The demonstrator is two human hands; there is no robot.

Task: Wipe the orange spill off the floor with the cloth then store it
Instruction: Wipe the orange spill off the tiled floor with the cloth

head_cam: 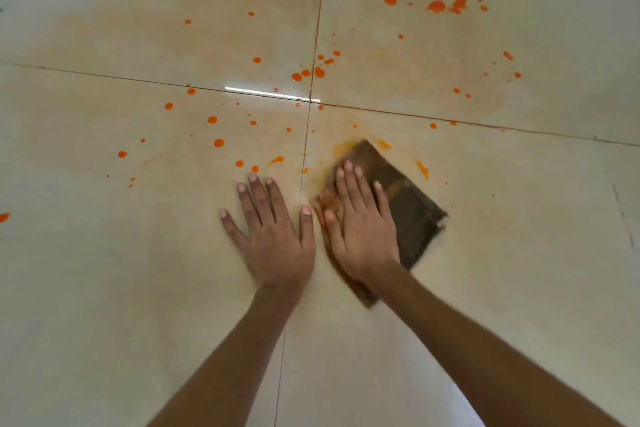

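- The right hand (362, 227) was pressed flat, fingers extended, on the brown cloth (408, 204).
- The left hand (273, 232) was spread empty on the floor (104, 288).
- Orange spill (318, 72) was scattered beyond the cloth.

Brown cloth (405, 204), orange spill (311, 73), beige floor (104, 288).

A glossy beige tiled floor (104, 270) with thin dark grout lines carries scattered orange spill droplets (318, 72), a folded brown cloth (408, 204) under the right hand (360, 222), and the flat left hand (273, 232).
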